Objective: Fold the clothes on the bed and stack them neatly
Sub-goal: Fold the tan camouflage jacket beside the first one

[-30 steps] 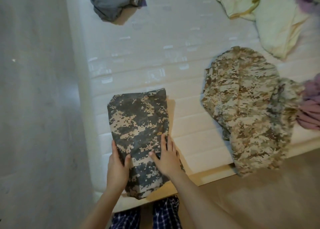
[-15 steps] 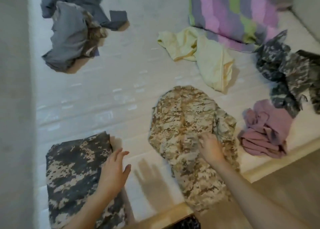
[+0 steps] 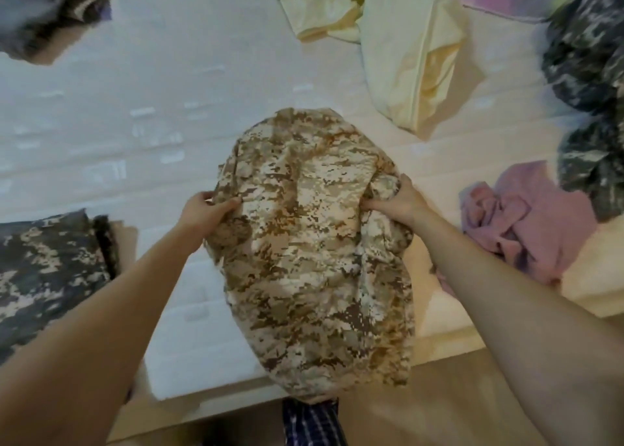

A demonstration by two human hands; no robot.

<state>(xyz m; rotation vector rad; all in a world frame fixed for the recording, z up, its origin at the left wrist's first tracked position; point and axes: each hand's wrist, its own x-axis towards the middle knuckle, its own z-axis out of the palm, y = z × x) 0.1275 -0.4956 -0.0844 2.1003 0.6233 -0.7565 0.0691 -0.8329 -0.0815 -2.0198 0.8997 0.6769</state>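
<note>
Now that the left hand has come off the folded grey digital-camouflage garment at near left, both hands seize the crumpled tan desert-camouflage garment on the white quilted bed, left pinching its left edge, right hand bunching its right side – fold two looks under way

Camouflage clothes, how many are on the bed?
3: tan one in both hands, folded grey one at left, crumpled grey one far right. Blurred top-left pile may hide another.

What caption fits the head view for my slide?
Left hand and right hand grip a tan camouflage garment on the bed, beside a folded grey garment.
</note>
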